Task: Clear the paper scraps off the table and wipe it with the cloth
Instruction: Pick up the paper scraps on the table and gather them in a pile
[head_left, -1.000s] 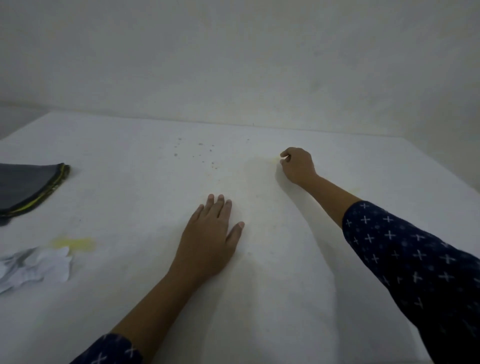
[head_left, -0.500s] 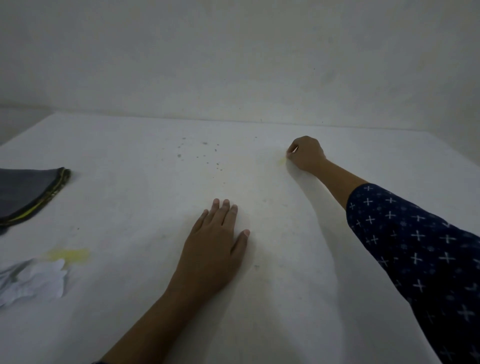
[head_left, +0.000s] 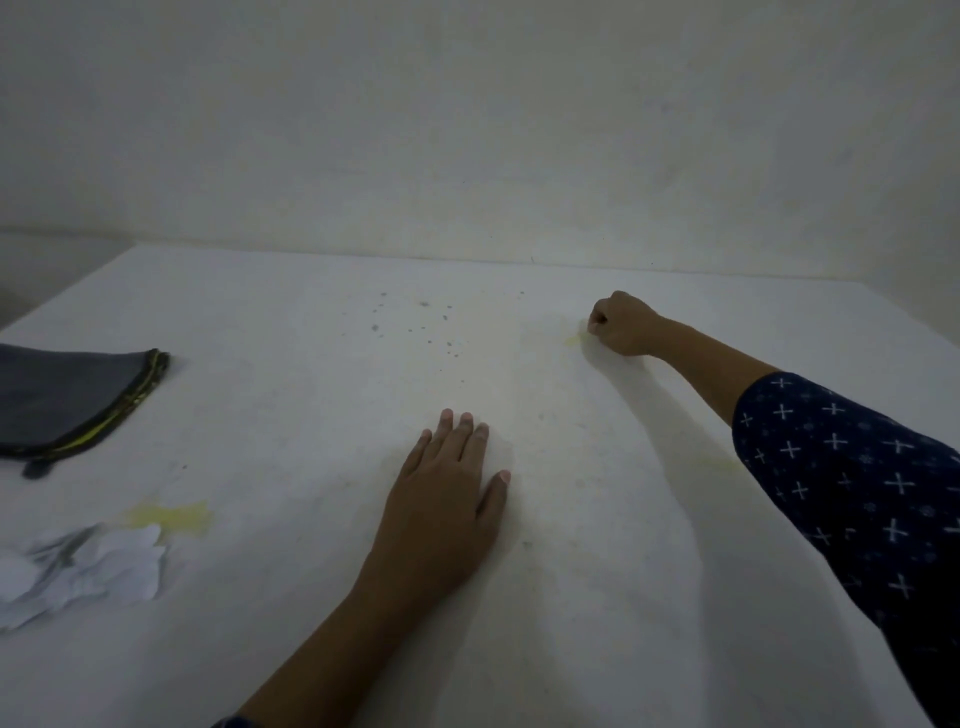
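Note:
My left hand (head_left: 447, 499) lies flat on the white table (head_left: 597, 519), fingers straight, holding nothing. My right hand (head_left: 621, 325) is stretched to the far right part of the table, curled into a fist with its fingertips pinched together on a small paper scrap that is almost hidden. A pile of crumpled white paper scraps (head_left: 88, 571) sits near the left edge. The grey cloth (head_left: 72, 400) with a yellow-green hem lies folded at the far left, away from both hands.
A yellow stain (head_left: 171, 514) marks the table just behind the paper pile, and a fainter one (head_left: 574, 340) lies beside my right fist. Several dark specks (head_left: 415, 322) dot the far middle. A plain wall rises behind the table's far edge.
My right hand has moved farther away and to the right across the table, staying curled. My left hand has stayed flat in place. The view has tilted slightly.

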